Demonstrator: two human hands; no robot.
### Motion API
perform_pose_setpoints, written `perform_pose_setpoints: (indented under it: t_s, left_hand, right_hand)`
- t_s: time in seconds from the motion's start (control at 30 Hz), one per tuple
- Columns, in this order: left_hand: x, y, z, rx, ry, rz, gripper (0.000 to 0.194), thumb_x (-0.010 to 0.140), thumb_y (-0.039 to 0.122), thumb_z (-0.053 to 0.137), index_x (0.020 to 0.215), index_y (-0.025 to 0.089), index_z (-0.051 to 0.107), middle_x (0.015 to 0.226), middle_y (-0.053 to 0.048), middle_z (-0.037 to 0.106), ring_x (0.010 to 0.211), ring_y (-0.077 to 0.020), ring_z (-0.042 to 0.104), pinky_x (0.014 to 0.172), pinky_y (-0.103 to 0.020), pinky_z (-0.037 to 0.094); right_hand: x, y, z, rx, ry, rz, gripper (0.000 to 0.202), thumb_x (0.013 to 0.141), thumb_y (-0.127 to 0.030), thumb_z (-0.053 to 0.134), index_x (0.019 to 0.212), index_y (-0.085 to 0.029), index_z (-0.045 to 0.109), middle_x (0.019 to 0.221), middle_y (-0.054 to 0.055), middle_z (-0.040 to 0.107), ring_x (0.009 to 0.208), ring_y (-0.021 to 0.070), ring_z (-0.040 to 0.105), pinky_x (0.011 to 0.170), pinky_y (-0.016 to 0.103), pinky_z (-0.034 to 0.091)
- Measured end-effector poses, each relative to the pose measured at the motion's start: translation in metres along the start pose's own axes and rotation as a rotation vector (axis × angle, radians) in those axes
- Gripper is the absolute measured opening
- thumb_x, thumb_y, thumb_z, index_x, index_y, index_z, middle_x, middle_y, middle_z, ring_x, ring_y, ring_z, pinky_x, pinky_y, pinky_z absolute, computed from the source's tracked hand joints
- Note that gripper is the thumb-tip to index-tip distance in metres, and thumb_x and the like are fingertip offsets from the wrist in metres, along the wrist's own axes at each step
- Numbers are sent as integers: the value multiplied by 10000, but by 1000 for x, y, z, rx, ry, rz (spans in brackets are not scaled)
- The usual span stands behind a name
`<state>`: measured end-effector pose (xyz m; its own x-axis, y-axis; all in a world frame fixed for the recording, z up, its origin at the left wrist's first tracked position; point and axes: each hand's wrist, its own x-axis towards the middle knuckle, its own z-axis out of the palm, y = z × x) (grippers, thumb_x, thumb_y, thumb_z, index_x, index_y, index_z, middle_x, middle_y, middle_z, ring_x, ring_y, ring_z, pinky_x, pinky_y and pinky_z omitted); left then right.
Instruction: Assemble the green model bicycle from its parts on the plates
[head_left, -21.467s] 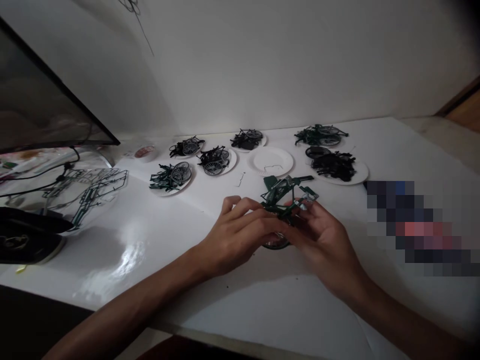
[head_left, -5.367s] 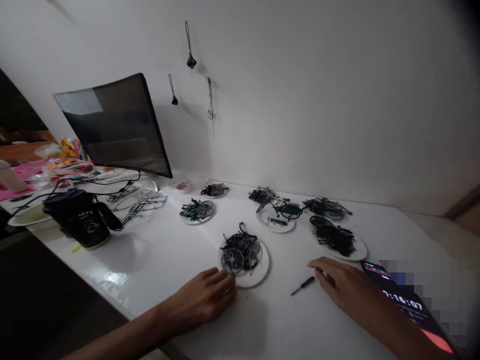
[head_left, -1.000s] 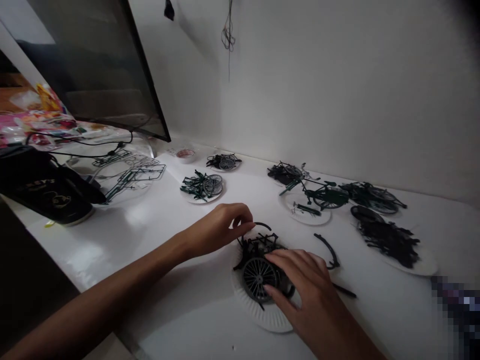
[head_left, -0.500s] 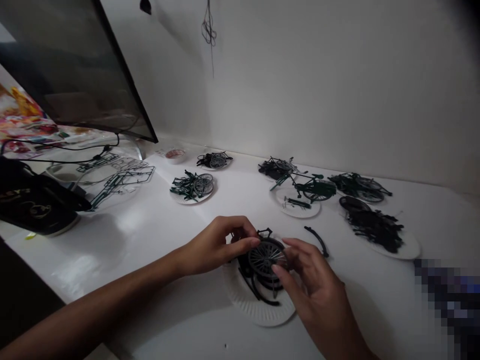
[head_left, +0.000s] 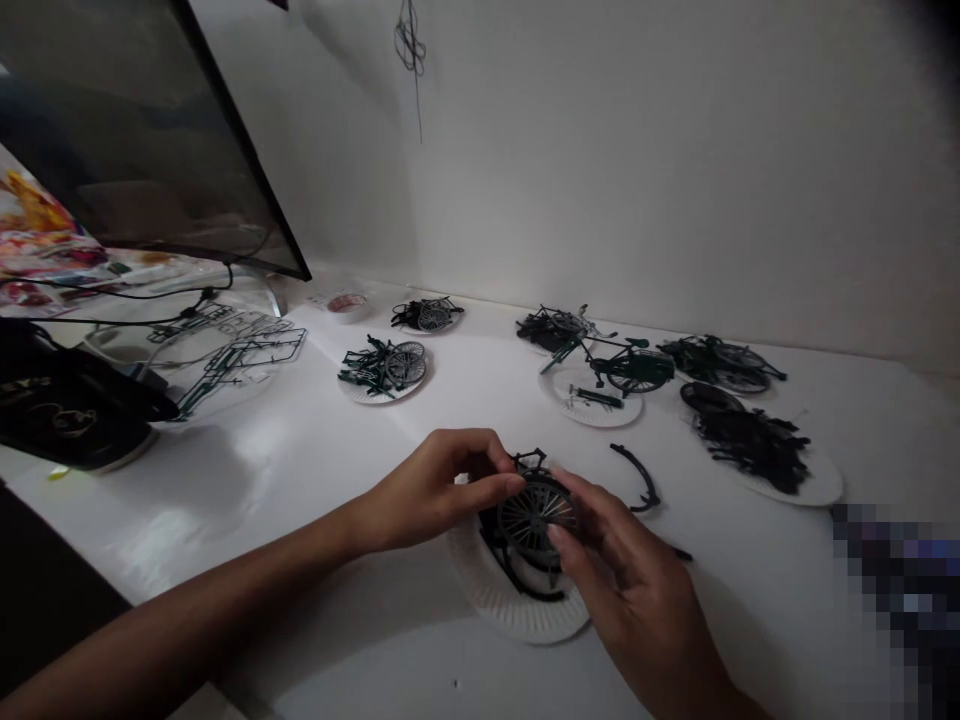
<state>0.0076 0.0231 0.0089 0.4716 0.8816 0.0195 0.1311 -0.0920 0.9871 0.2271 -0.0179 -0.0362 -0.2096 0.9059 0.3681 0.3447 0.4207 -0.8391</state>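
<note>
A small dark spoked wheel [head_left: 534,515] is held between my two hands over a white paper plate [head_left: 525,622]. My left hand [head_left: 457,482] pinches the wheel's upper left rim with thumb and fingers. On the other side, my right hand [head_left: 622,560] grips the right rim, its thumb near the spokes. Black model parts lie on the plate beneath, among them a curved black strip [head_left: 525,588]. Another curved black piece [head_left: 636,475] rests on the table to the right of the plate. Part of a dark piece [head_left: 681,553] shows beside my right hand.
Several plates with model bicycle parts stand farther back, including a green bicycle [head_left: 630,368] and a black pile [head_left: 757,440]. A monitor [head_left: 150,130], a black bag [head_left: 67,400], green part frames [head_left: 225,360] and a tape roll [head_left: 347,306] are at the left.
The fingers of my right hand have moved slightly left along the wheel's upper rim. The view has shifted a little, and a dark piece now shows beside my right hand.
</note>
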Motion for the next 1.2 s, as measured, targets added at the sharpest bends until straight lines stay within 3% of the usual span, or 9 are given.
perform_pose_setpoints:
  t_s: [0.27,0.5,0.67,0.9,1.07,1.2]
  left_hand:
    - [0,1,-2,53,-21,12,234,938,352,655,872,130,624,811,-24,622,742,-111,544,694,-250,440]
    - [0,2,-2,4,-58,7,215,942,319,652,863,125,603,812,-15,591,759,-106,519,700,-246,426]
    - [-1,1,0,-120,-112,-36,226,957,322,638,877,115,595,757,14,530,687,-78,451,622,-220,364]
    - [-1,-2,2,-163,-110,-25,227,947,311,653,860,111,590,800,-10,553,729,-93,467,645,-233,362]
    - [0,-1,6,-181,-100,-37,235,951,315,648,857,112,574,756,10,507,690,-81,429,606,-220,329]
    - [-1,-1,10,-185,-82,-28,251,942,313,660,820,108,580,723,12,501,674,-82,425,598,-223,327]
  right_hand:
    - [0,2,1,57,-2,60,385,949,-261,620,1323,-353,609,1169,27,726,977,173,724,947,344,595]
    - [0,-4,1,130,20,103,324,946,-284,620,1268,-292,659,846,11,694,632,123,653,623,232,620]
    - [-3,-6,-1,98,14,118,296,939,-288,624,1234,-289,658,795,-7,645,609,121,642,574,220,596]
    - [-2,-12,-1,82,35,126,252,941,-314,611,1178,-266,682,745,-10,619,530,106,565,469,203,516]
    - [-1,-16,0,88,59,179,248,934,-347,621,1156,-263,694,776,1,649,587,127,598,530,229,538]
    - [-1,-15,-3,44,73,69,200,942,-291,612,1124,-289,695,855,2,679,742,147,666,703,262,592]
